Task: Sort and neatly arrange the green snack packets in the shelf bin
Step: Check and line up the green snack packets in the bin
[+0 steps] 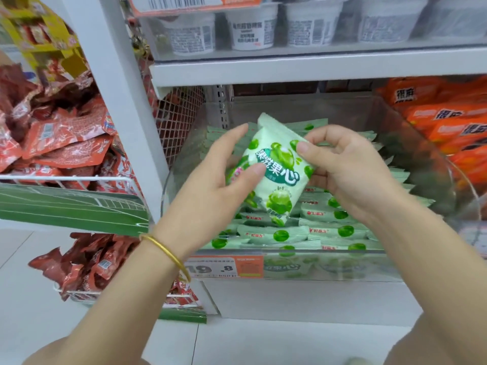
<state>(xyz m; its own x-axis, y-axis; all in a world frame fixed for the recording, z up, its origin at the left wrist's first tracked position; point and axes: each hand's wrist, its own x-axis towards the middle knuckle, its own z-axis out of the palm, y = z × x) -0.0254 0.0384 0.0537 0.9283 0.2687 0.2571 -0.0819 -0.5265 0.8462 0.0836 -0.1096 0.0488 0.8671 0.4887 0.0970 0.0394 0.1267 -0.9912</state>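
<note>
Head view: one green packet (276, 177) was held tilted above the clear bin (329, 251), over the other packets (303, 233) that lay in overlapping rows inside it; whether its lower corner touched them could not be told. The left hand (218, 180) gripped the packet's left edge, thumb pressed on the printed front and fingers reaching behind. The right hand (345, 167) pinched the upper right edge, thumb on the front and fingers curled behind. A gold bangle (168, 255) sat on the left wrist. An orange price label (226, 267) was fixed to the bin's front wall. Orange packs (448, 122) filled the neighbouring bin on the right, red packs (60, 138) filled a wire basket on the left, and white cups (253, 30) stood on the shelf above.
</note>
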